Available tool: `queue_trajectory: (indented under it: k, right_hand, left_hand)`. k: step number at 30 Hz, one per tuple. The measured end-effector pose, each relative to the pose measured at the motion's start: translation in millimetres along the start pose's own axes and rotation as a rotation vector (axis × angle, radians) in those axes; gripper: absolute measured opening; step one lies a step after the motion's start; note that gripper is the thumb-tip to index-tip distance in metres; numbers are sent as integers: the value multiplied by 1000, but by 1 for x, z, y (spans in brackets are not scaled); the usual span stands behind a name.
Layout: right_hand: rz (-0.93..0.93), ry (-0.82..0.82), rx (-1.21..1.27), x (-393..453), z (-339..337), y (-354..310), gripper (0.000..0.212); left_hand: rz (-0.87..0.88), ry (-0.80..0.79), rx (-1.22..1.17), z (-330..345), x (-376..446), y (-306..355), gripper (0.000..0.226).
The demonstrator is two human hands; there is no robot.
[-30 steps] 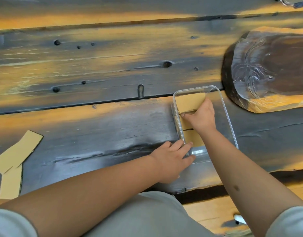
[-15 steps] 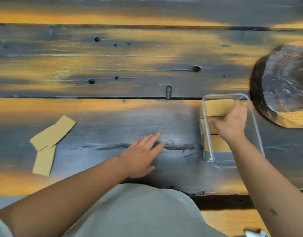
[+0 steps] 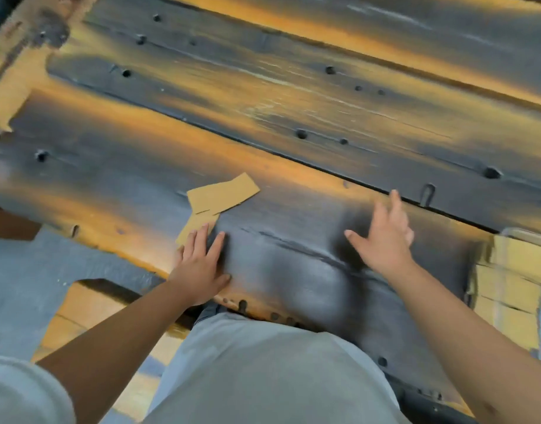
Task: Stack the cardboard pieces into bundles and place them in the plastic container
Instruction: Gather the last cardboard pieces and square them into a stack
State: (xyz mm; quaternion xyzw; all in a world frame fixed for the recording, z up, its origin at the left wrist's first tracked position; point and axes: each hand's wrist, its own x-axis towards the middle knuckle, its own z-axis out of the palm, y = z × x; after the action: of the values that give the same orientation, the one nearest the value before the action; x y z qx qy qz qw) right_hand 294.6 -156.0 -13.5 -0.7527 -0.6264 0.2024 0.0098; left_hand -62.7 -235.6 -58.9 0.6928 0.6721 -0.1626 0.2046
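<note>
The left hand (image 3: 198,264) lies flat with straight fingers near the counter's (image 3: 293,111) front edge, fingertips on the loose cardboard pieces (image 3: 218,198). The right hand (image 3: 382,237) hovers open, fingers spread, above mid-counter. The plastic container (image 3: 519,237), blurred and holding cardboard, sits toward the right end.

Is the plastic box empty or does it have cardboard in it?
Not empty. Tan cardboard pieces show through the clear plastic box at the right edge.
</note>
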Motion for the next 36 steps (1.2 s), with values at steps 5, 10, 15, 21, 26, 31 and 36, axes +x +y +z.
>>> queue_trajectory:
  k: [5,10,15,21,26,31,36]
  right_hand:
    - [-145,-233,33,39,43,-100,74]
    - [-40,-272,58,51,87,-187,84]
    - [87,-197,28,50,113,-235,101]
    - [-32,-133,-29,44,121,-258,80]
    - [84,-175,90,25,127,-265,68]
    - [190,-144,185,10,132,-268,81]
    - [194,-175,164,5,131,-269,77]
  left_hand:
    - [-93,15,-51,13,-14,-30,88]
    - [19,44,-22,18,-18,-51,84]
    - [154,55,-2,14,-6,-73,76]
    - [292,86,51,11,14,-95,78]
    - [322,79,-43,-2,22,-96,70]
    - [230,-18,-678,-10,23,-92,44]
    - [-242,-16,-1378,-17,27,-67,39]
